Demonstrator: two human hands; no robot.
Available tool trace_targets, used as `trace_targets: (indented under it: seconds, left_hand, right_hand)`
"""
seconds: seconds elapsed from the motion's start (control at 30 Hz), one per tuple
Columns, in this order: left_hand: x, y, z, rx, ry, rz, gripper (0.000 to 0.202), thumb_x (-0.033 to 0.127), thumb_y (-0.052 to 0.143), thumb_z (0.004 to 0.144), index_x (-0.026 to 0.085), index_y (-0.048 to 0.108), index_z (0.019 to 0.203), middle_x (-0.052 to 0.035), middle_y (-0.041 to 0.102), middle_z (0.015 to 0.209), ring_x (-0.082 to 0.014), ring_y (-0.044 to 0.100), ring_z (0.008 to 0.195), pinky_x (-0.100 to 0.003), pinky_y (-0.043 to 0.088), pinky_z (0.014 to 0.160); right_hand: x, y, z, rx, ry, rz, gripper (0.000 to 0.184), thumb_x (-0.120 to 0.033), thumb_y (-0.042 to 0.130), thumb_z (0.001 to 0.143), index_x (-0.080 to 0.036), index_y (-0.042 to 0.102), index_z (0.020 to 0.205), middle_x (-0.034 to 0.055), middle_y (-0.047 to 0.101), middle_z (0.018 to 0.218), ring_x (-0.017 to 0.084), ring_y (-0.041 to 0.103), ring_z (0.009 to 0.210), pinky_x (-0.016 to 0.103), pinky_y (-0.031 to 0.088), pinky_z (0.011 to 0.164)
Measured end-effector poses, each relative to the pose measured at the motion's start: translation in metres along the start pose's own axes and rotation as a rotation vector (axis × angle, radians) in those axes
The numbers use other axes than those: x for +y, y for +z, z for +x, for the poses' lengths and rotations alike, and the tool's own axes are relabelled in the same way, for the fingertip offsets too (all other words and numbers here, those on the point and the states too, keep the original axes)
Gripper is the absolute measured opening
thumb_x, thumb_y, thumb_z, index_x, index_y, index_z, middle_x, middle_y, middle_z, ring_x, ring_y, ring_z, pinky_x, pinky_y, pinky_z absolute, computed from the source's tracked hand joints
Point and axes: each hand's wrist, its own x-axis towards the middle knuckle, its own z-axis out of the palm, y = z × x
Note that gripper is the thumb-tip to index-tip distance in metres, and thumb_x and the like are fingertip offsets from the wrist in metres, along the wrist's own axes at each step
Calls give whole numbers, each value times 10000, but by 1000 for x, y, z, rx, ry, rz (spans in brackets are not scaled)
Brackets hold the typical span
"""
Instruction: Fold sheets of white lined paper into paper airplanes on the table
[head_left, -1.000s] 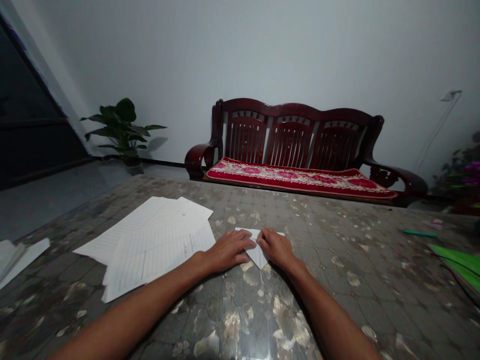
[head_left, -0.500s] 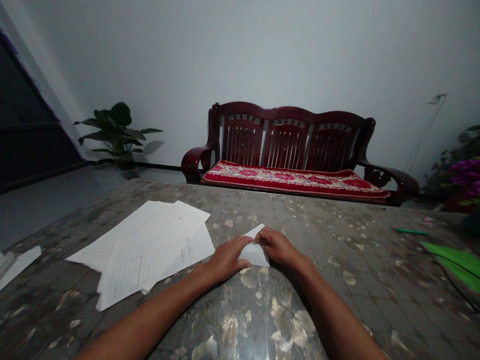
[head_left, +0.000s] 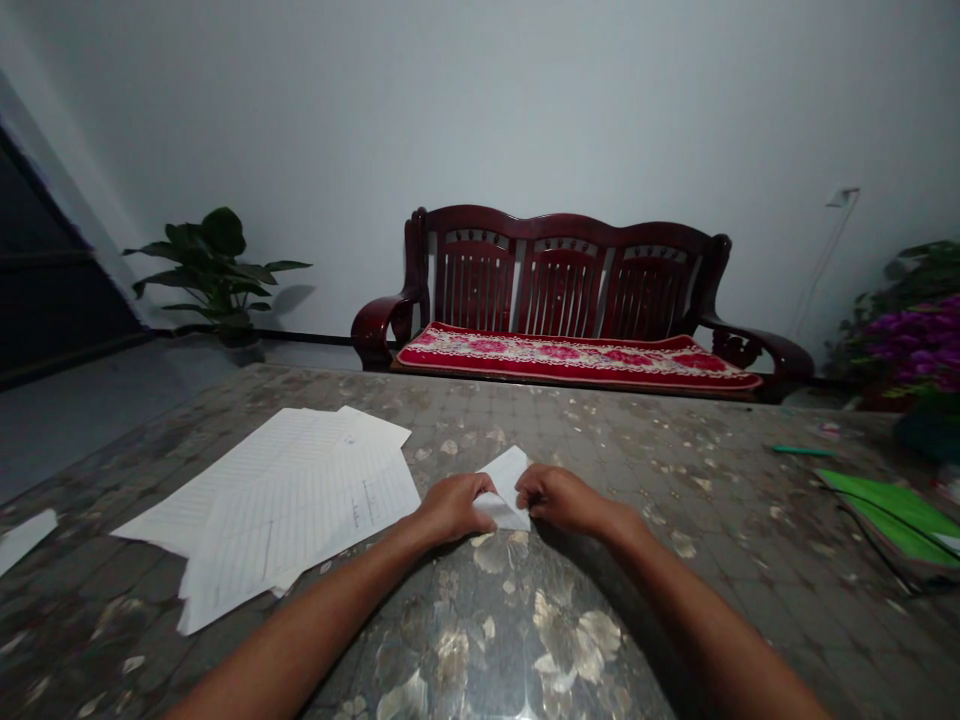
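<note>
A small folded sheet of white paper (head_left: 507, 474) lies on the patterned table (head_left: 495, 620) between my two hands. My left hand (head_left: 454, 508) pinches its left side, thumb toward me and fingers curled at the edge. On the other side my right hand (head_left: 559, 497) grips the right edge with curled fingers; its fingertips are partly hidden. A near flap of the paper stands slightly raised, with a crease running across it. Left of my hands, several loose lined sheets (head_left: 292, 500) with some handwriting lie overlapped.
A white paper piece (head_left: 26, 538) lies at the far left. On the right are a green pen (head_left: 802, 451), a green flat item (head_left: 889, 510) and dark-framed glasses (head_left: 874, 550). Beyond the table stand a wooden bench (head_left: 570, 290), a potted plant (head_left: 217, 270) and purple flowers (head_left: 919, 345).
My right hand has shifted a little away from the left one, and the paper's fold has opened between them. The whole view has turned slightly to the right.
</note>
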Motion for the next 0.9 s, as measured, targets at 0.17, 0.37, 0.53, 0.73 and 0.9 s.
trace_targets:
  seconds: [0.17, 0.37, 0.53, 0.73, 0.9]
  left_hand:
    - [0, 8, 4, 40, -35, 2, 337, 355, 774, 659, 260, 722, 978, 14, 744, 948, -228, 667, 898, -248, 416, 691]
    - [4, 10, 2, 80, -83, -8, 279, 379, 728, 717, 265, 745, 971, 5, 750, 912, -211, 673, 867, -248, 403, 669]
    - [6, 12, 2, 112, -109, 25, 251, 398, 677, 761, 260, 746, 958, -6, 753, 902, -214, 681, 860, -249, 393, 644]
    - [8, 18, -1, 163, -120, 127, 285, 431, 649, 797, 219, 726, 971, -65, 755, 954, -257, 691, 918, -274, 433, 703]
    - [10, 23, -3, 179, -136, 155, 332, 438, 608, 840, 211, 705, 1061, -92, 749, 1034, -278, 686, 996, -295, 457, 769]
  right_hand:
    - [-3, 16, -28, 106, -26, 83, 318, -51, 638, 711, -231, 764, 942, 57, 673, 1173, 207, 615, 1090, 307, 446, 969]
    - [-3, 23, -41, 146, -18, 157, 296, -124, 626, 806, -249, 760, 1039, 65, 640, 1287, 221, 575, 1198, 362, 418, 1047]
    - [-5, 25, -42, 141, -1, 123, 239, -147, 611, 845, -265, 770, 978, 48, 642, 1292, 220, 576, 1200, 357, 422, 1037]
    - [-5, 34, -41, 218, 15, 66, 230, -144, 642, 847, -253, 765, 1008, 66, 665, 1230, 217, 594, 1145, 360, 442, 1005]
    - [-4, 38, -40, 270, 1, 42, 197, -141, 675, 832, -254, 773, 960, 57, 689, 1127, 208, 595, 1090, 352, 444, 981]
